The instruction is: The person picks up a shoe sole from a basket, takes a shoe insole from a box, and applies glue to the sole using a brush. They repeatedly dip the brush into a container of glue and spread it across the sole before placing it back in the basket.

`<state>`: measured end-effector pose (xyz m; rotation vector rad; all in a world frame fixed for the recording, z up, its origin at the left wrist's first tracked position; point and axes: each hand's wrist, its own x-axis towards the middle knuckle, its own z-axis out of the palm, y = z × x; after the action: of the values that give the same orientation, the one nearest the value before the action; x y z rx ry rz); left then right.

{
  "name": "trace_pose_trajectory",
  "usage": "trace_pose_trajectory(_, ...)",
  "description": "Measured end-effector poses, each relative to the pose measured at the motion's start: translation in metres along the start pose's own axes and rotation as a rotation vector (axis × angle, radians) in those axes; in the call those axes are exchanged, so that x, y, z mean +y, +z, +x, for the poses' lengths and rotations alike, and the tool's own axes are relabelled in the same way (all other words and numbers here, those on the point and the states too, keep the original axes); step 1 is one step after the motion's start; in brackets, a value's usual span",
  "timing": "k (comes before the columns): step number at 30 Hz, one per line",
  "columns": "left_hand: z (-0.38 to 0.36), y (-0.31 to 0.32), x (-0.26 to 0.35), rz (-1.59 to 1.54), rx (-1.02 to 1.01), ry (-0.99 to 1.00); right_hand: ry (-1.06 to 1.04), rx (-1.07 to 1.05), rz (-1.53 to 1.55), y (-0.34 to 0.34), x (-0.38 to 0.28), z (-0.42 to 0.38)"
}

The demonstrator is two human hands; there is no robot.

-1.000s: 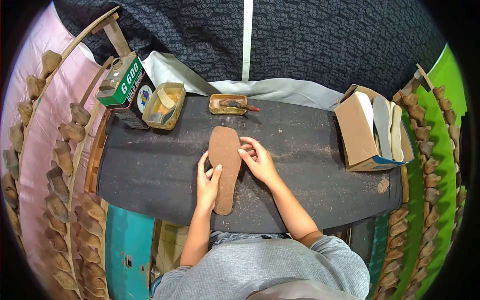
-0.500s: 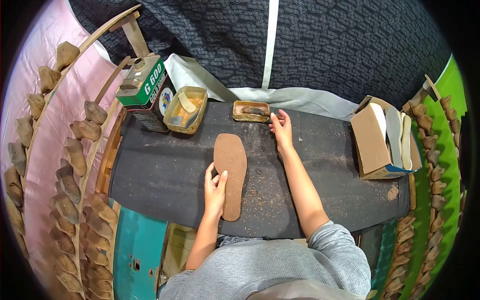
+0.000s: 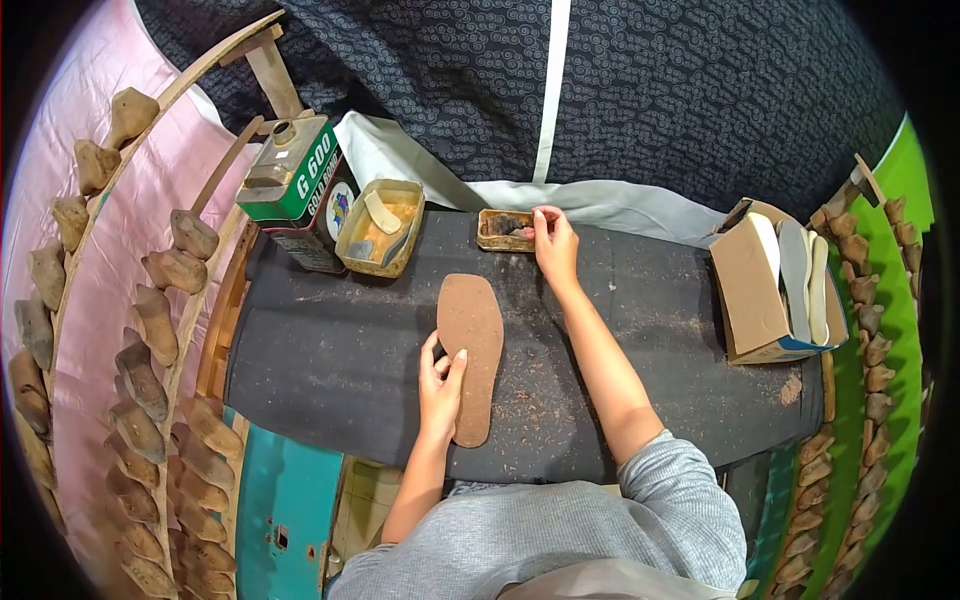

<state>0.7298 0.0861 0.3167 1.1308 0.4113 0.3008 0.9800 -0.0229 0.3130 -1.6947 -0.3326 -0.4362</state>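
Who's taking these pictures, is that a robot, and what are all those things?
No robot here: these are a person's two bare hands. One camera, worn on their head, looks down and takes every picture.

The left hand holds a flat brown piece, shaped like a shoe sole. The right hand's fingertips are at a small tray with something dark inside; I can't tell whether they grip it.

On the dark-covered table stand a green-and-black can marked G 600, a tub with pale and grey pieces, and a cardboard box holding long, flat pieces. Little crumbs lie scattered around.
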Motion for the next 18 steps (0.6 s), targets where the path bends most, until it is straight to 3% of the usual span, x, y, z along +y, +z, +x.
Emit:
trace_pose_trajectory(9,-0.001,-0.001,-0.002,-0.013,0.004,-0.013,0.005,0.061,-0.118,-0.029,-0.002,0.023)
trace_pose_trajectory(12,-0.001,-0.001,0.001,-0.006,0.008,-0.014,-0.208,0.093,-0.308,-0.037,0.007,0.033)
trace_pose_trajectory(16,0.0,-0.001,-0.001,0.005,0.012,-0.017,-0.289,0.046,-0.325,-0.039,-0.034,0.028)
trace_pose_trajectory(18,0.0,-0.001,-0.003,0.007,-0.008,-0.027,-0.47,0.014,-0.411,-0.037,-0.036,0.028)
